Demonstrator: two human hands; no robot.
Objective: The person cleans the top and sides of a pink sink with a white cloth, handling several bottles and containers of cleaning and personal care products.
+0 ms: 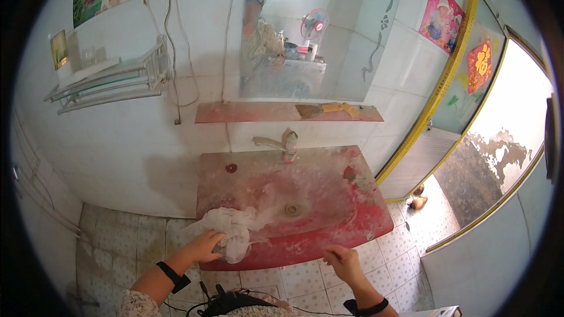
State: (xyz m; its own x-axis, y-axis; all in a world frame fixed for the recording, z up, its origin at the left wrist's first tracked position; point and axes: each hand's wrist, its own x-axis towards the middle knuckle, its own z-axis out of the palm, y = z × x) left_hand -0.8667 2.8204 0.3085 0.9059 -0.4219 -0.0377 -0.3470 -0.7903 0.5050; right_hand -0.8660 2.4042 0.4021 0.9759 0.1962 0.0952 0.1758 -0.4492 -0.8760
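My left hand [205, 247] grips the near left edge of a bunched white sheer cloth [235, 232]. The crumpled cloth lies over the left front rim of a red washbasin [329, 235], with a thin part trailing toward the basin's drain [292, 210]. Just in front of the basin's front edge, to the right, hovers my right hand [345, 263]. Its fingers are curled together, and whether anything small is between them cannot be made out. Whitish grime covers much of the basin, and its red shows strongest along the front and right.
Behind the basin stands a faucet [288, 144], below a red shelf [264, 113] and a mirror [341, 35]. A metal rack [111, 85] hangs on the left wall, near dangling cables [170, 35]. At right, a yellow-framed door [426, 117] stands by a bright opening.
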